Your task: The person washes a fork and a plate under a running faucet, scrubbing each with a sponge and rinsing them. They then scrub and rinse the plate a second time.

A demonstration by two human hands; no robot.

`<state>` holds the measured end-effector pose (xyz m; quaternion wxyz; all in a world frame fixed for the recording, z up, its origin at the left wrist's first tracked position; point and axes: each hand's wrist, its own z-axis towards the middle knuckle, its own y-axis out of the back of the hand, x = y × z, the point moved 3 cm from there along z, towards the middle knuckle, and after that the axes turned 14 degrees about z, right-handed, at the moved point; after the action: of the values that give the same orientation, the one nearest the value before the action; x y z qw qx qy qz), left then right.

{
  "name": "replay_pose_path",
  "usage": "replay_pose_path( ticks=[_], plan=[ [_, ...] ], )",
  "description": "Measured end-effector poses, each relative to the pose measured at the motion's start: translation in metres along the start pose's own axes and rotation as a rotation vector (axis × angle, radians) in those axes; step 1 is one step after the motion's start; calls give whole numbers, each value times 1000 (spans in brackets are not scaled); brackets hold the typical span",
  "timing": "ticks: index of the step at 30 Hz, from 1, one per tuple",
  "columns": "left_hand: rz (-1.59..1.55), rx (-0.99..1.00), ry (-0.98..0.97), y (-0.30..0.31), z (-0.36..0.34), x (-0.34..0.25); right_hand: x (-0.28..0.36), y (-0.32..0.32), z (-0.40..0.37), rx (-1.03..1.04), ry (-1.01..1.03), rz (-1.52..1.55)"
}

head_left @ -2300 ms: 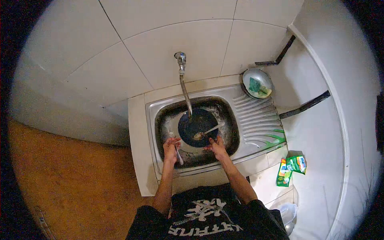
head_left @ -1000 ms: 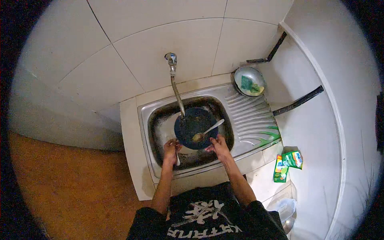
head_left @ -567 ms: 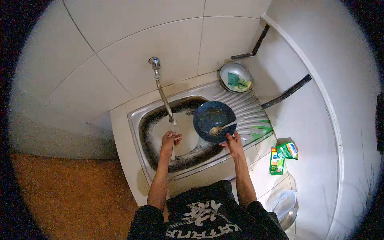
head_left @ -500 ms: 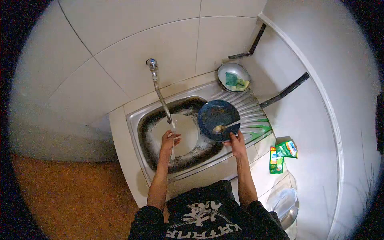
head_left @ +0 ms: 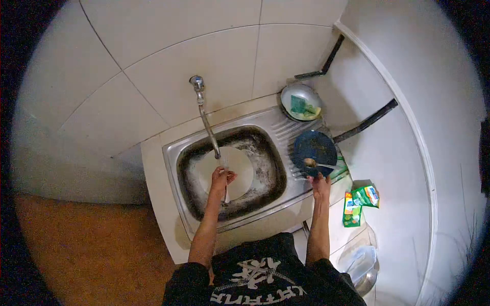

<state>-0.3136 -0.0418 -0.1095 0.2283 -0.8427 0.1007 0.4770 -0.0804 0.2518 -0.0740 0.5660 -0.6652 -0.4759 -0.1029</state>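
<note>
Over the sink, my left hand is closed around a fork under the spout of the tap. The fork's handle sticks out below the fingers; its upper end is blurred by the water. A round white plate lies in the basin beneath this hand. At the right, my right hand grips the near rim of a dark blue plate, which is over the ribbed drainboard. A spoon rests on the blue plate, its handle pointing right.
A metal bowl holding a green scouring pad and a yellow-green sponge stands at the drainboard's back corner. Green packets lie on the counter at right, with a plastic bag nearer me. Black brackets jut from the right wall.
My right hand has carried the blue plate and spoon rightward, from the basin's edge onto the drainboard side. My left hand stays under the tap with the fork.
</note>
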Motion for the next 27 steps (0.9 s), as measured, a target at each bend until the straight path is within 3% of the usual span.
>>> replay_pose_path(
  ticks=[2,8,10,14,17,20,23,25,26,27],
  plan=[
    [38,-9,-14,3,-2,6,7,-13,-10,-96,-18,-2],
    [84,-90,24,0,-7,2,-3,-2,4,-58,6,124],
    [66,-101,1,0,-9,0,-2,-4,-1,-195,50,7],
    [64,-140,-7,-3,-16,-10,-19,8,11,-138,-6,141],
    [73,-153,-31,-4,-23,-18,-31,11,9,-89,102,184],
    [103,-139,8,2,-12,-14,-34,7,-1,-158,-3,64],
    [68,-129,50,10,-1,2,-30,-36,-31,-267,-9,212],
    [1,-136,40,8,-4,-2,-41,-45,-31,-341,-216,232],
    [10,-144,27,6,-7,-3,-47,-51,-33,-340,-220,228],
    [16,-151,14,4,-10,-7,-54,-60,-35,-194,-235,173]
  ],
)
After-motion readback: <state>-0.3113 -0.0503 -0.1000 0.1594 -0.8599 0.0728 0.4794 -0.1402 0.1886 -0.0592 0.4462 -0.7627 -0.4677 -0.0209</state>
